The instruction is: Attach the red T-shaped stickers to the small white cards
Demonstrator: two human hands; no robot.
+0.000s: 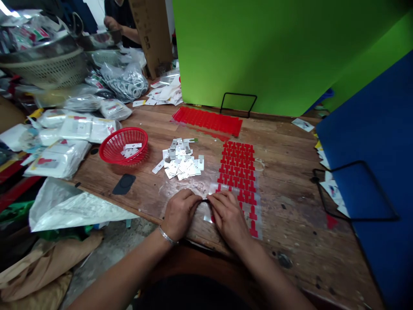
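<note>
My left hand (180, 211) and my right hand (229, 217) meet near the table's front edge. Their fingertips pinch a small thin plate (204, 199) from both ends; mostly my fingers cover it, and only a narrow dark edge shows. Just beyond the hands lies a loose pile of small flat silvery plates (182, 165). Beside and partly under my right hand is a clear sheet with rows of red T-shaped stickers (238, 165); several spots at its near left hold no sticker. A red plastic basket (142, 148) to the left contains a few similar plates.
Behind the stickers lies another red sheet (208, 122) by a green panel (258, 51). A blue panel (380, 172) with a black wire stand (364, 219) borders the right. Plastic-bagged packs (75, 127) crowd the left. A co-worker's arm (127, 33) shows at the back.
</note>
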